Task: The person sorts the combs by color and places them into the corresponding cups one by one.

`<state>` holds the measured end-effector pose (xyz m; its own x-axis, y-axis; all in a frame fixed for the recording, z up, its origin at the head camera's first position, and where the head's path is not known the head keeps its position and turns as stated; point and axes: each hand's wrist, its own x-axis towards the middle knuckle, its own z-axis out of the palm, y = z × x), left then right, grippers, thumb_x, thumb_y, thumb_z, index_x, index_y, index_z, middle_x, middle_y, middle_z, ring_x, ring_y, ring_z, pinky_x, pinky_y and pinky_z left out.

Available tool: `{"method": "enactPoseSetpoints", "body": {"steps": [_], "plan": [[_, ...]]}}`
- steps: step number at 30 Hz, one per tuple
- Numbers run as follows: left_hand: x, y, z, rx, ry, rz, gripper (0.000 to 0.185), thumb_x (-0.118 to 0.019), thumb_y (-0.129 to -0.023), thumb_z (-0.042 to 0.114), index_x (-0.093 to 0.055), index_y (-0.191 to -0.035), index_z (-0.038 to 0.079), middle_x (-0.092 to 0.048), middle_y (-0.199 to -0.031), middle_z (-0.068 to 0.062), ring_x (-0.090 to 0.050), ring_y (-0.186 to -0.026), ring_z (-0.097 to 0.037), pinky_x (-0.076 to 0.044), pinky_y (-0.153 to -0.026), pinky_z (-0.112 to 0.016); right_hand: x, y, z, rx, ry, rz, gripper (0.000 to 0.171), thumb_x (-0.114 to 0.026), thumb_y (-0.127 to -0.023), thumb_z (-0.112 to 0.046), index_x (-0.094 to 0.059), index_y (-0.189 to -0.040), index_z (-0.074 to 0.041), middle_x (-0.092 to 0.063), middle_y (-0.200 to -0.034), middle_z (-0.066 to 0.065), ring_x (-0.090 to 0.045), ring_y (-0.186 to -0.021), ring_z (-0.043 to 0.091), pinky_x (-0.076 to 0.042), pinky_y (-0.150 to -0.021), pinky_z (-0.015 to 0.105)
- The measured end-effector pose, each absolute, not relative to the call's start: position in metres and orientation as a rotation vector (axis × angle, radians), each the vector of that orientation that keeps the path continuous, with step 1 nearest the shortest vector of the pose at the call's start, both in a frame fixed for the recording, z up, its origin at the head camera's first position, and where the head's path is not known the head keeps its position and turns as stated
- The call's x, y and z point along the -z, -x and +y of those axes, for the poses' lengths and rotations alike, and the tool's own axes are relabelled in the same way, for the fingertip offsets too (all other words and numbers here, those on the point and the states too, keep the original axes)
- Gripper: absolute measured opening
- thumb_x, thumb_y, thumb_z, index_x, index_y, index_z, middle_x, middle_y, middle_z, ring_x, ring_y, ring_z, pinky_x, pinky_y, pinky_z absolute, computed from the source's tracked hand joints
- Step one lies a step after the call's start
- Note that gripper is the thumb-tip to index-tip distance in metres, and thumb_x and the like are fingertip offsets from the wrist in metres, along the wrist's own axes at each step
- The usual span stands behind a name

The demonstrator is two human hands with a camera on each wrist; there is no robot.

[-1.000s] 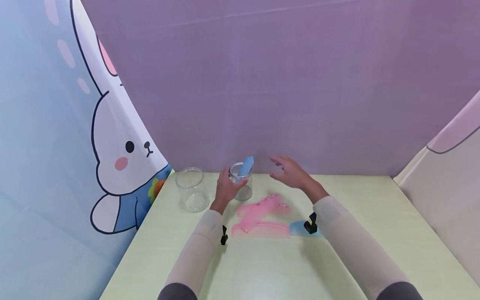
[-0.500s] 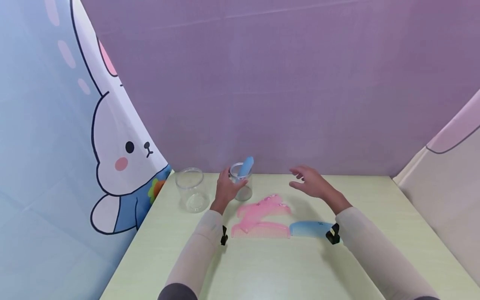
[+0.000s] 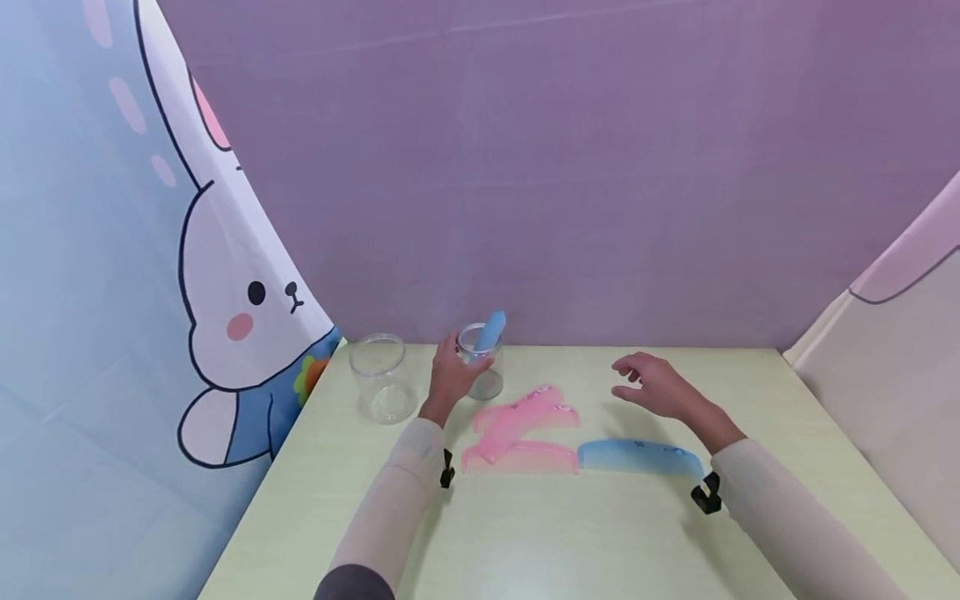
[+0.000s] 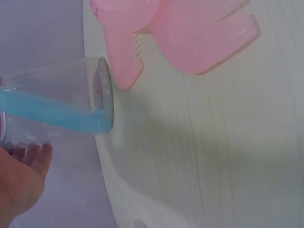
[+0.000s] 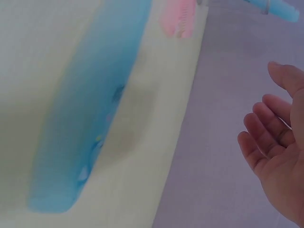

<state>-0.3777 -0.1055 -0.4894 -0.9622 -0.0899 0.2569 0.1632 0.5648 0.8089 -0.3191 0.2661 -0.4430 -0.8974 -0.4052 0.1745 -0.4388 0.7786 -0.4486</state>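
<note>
My left hand (image 3: 451, 377) grips a clear jar (image 3: 487, 385) near its rim, fingers and thumb around the side. Inside the jar a blue comb (image 4: 52, 111) leans, its end sticking out over the rim. My right hand (image 3: 656, 387) hovers over the table's right half, holding nothing, with its fingers loosely bent. Below it lies a second blue comb (image 3: 637, 457) with small printed figures along its back. Several pink combs (image 3: 517, 421) lie in front of the jar, some crossing one another, one of them end to end with the blue comb on the table.
A larger clear jar (image 3: 384, 383) stands left of my left hand. The pale table (image 3: 570, 533) meets a purple cloth (image 3: 562, 183) at the back. Cloth with a printed rabbit (image 3: 240, 292) hangs on the left, and a pale cloth (image 3: 892, 383) on the right.
My right hand has moved away from the jar, rightward and somewhat nearer, uncovering the blue comb on the table. The left hand and its jar have stayed put.
</note>
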Motion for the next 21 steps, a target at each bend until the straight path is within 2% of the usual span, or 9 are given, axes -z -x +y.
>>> {"method": "enactPoseSetpoints", "body": {"steps": [21], "plan": [[0.486,0.377,-0.104,1.336,0.068,-2.519,0.085,-0.083,-0.082,0.038,-0.044,-0.148,0.002,-0.054,-0.141,-0.024,-0.055,-0.129,-0.038,-0.045,-0.11,-0.054,0.482,0.279,0.322,-0.716,-0.622,-3.031,0.046,-0.079,-0.088,-0.023,-0.065,-0.121,0.005,-0.068,-0.112,0.017,-0.065,-0.097,0.028,-0.057,-0.079,0.038]]}}
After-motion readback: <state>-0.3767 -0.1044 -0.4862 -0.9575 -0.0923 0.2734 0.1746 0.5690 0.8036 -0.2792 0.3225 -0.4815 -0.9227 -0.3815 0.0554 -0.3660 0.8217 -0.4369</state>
